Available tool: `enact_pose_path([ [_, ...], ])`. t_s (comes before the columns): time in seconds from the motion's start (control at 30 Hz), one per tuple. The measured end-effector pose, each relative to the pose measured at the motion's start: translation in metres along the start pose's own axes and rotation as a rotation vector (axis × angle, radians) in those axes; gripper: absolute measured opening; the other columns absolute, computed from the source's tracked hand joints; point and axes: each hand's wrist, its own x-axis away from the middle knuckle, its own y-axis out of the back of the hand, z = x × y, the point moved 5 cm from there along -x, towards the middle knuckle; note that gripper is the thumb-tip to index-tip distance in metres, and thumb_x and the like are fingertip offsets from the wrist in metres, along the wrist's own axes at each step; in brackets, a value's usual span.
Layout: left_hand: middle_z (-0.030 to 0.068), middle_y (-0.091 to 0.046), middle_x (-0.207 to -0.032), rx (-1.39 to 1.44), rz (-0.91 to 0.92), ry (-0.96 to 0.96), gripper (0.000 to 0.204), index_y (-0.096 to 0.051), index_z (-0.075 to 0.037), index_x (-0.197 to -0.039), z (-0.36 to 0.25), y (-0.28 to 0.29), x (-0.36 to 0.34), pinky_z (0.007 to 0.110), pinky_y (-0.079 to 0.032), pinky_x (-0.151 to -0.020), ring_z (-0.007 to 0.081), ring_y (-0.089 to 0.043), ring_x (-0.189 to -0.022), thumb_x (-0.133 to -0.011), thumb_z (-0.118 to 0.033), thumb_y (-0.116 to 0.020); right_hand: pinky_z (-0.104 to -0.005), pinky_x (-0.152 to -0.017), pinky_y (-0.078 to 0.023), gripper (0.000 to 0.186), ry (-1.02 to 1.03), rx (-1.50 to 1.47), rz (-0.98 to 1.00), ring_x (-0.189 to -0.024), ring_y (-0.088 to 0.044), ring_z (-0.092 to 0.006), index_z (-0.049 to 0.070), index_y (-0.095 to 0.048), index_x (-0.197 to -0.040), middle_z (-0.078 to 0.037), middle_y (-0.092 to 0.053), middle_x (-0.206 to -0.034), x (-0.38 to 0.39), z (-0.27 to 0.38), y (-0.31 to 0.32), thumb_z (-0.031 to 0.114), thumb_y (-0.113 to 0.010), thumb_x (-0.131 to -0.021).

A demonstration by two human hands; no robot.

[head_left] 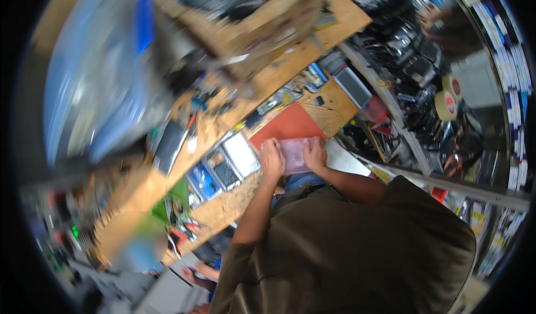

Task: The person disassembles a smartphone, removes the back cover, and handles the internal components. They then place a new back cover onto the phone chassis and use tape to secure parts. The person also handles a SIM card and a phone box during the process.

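Close to my body, at the near edge of an orange-red mat (287,125), I hold a flat, pinkish see-through pouch (295,153) by its two sides. My left hand (272,158) is closed on its left end, thumb toward the middle. On the opposite end my right hand (315,153) grips it too, fingers curled round the edge. What the pouch contains, if anything, cannot be made out; the picture is somewhat blurred.
Left of my left hand stand several trays (224,167) with parts. A cardboard box (262,40) holds dark items beyond. Rolls of tape (446,106) sit on the cluttered right-hand shelf. A clear plastic bag (106,79) fills the far left. Another person's limbs (200,272) show lower left.
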Motion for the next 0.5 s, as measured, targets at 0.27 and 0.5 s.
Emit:
enact_pose_path([
  [0.27,0.0292,-0.065,-0.103,-0.096,0.133,-0.010,0.022,-0.068,0.005,-0.103,0.048,-0.038,0.012,0.058,-0.040,-0.096,0.0470,-0.057,-0.104,-0.095,-0.012,-0.059,-0.0543,-0.087,-0.055,0.043,0.079,-0.086,-0.098,-0.106,-0.066,-0.0465,0.006,-0.055,-0.125,-0.024,-0.064,-0.118,0.018,0.014,0.011,0.039,-0.066,-0.100],
  [0.5,0.0249,-0.058,-0.108,-0.204,0.074,-0.150,0.020,-0.058,0.005,-0.109,0.051,-0.035,0.001,0.054,-0.042,-0.093,0.0409,-0.054,-0.100,-0.104,-0.015,-0.056,-0.0544,-0.093,-0.056,0.055,-0.111,-0.069,0.097,-0.118,-0.064,-0.0457,0.004,-0.055,-0.129,-0.027,-0.063,-0.125,0.010,0.022,0.007,0.047,-0.066,-0.098],
])
